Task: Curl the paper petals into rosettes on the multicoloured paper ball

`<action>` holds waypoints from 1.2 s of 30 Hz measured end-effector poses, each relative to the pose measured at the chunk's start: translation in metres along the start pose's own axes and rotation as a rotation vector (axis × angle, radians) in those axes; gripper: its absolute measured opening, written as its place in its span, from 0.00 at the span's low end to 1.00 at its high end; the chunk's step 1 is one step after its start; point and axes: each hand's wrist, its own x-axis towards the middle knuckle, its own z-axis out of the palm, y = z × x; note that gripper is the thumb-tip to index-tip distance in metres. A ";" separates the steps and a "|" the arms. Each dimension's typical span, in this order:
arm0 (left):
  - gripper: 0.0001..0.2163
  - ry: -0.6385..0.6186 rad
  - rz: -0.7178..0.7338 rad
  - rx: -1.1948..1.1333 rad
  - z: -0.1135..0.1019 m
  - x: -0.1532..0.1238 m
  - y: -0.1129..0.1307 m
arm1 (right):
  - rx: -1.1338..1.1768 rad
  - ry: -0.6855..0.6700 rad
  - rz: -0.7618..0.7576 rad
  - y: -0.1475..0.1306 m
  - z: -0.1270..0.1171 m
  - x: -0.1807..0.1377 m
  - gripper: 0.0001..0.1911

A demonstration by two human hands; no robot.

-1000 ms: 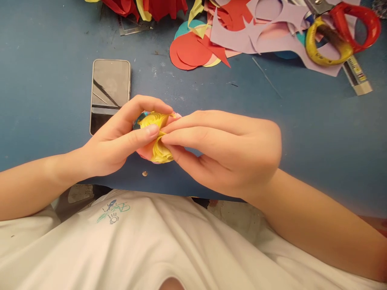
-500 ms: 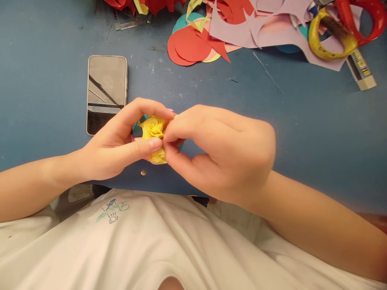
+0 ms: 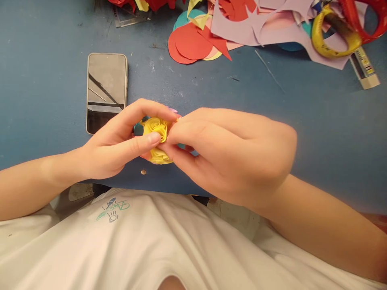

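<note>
A cluster of rolled paper roses (image 3: 155, 124) is held above the blue table in front of me. The roses facing up are yellow, and bits of teal and pink show at the cluster's edges. My left hand (image 3: 113, 141) wraps round it from the left, its thumb pressing on a small yellow spiral. From the right, my right hand (image 3: 232, 153) pinches at the cluster's right side, thumb and forefinger close together. Its fingertips touch the yellow paper, but what exactly lies between them is partly hidden.
A phone (image 3: 107, 92) lies behind my left hand. At the back are red paper circles (image 3: 190, 43), lilac paper offcuts (image 3: 232, 30) and yellow- and red-handled scissors (image 3: 337, 47). A box-cutter-like strip (image 3: 365, 68) lies at right; a small round metallic thing (image 3: 143, 172) is near the front edge.
My right hand has shifted slightly right, its wrist turning outward. A small yellow spiral now shows beside my left thumb. The left hand keeps its hold on the cluster.
</note>
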 end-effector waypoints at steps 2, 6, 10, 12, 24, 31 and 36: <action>0.22 0.020 0.005 0.003 0.002 0.001 0.001 | 0.047 -0.033 -0.045 0.003 -0.002 0.000 0.20; 0.17 0.097 -0.080 0.020 0.006 0.002 0.011 | 0.019 -0.073 -0.036 0.008 -0.008 -0.003 0.20; 0.13 0.157 -0.145 0.034 0.010 0.003 0.020 | -0.048 -0.093 -0.017 0.011 -0.010 -0.007 0.19; 0.13 0.176 -0.160 0.023 0.010 0.002 0.020 | -0.054 -0.079 -0.041 0.014 -0.009 -0.007 0.17; 0.22 0.362 -0.276 -0.146 0.017 0.011 0.029 | 0.046 0.123 -0.299 0.039 0.001 -0.006 0.11; 0.17 0.388 -0.330 -0.129 0.010 0.014 0.035 | 0.160 0.143 -0.160 0.042 0.014 -0.008 0.09; 0.27 0.161 -0.338 -0.074 -0.007 0.022 0.026 | 0.160 0.318 -0.095 0.050 0.028 -0.009 0.11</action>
